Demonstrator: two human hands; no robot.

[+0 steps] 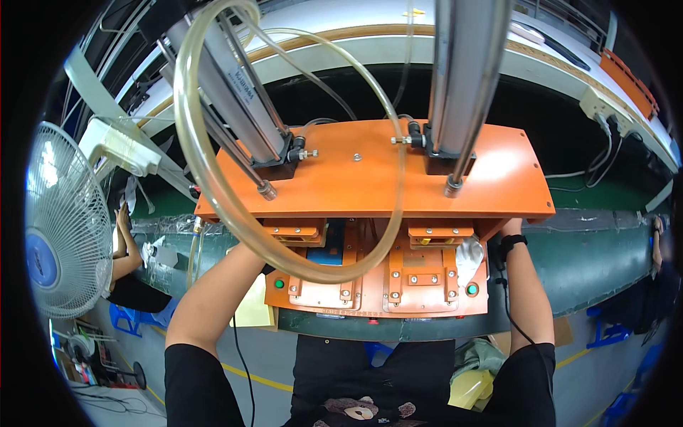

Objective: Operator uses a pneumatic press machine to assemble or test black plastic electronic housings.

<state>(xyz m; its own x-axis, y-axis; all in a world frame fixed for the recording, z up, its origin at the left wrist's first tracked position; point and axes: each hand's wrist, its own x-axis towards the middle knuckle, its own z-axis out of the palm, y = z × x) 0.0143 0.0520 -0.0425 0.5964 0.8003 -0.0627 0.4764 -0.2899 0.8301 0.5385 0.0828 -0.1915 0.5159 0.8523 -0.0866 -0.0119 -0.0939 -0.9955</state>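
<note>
In front of me stands an orange pneumatic press [370, 174] with two silver cylinders [245, 99] on its top plate. Below that plate are two fixture beds [423, 279], with a green button [472, 290] at the right front corner and another at the left. My left forearm [224, 292] reaches to the press's left side, where the plate and a hose hide the hand. At the right side, a little of my right hand [511, 227] shows above a black wristband [512, 244]; its fingers are hidden. White crumpled material [469, 260] lies beside the right fixture.
A thick clear hose [191, 142] loops in front of the press. On the left are a fan [57, 220] and another person's arm [126, 249]. A power strip [605, 110] with cables sits at the right, and another person is at the far right edge. The green table [583, 263] extends sideways.
</note>
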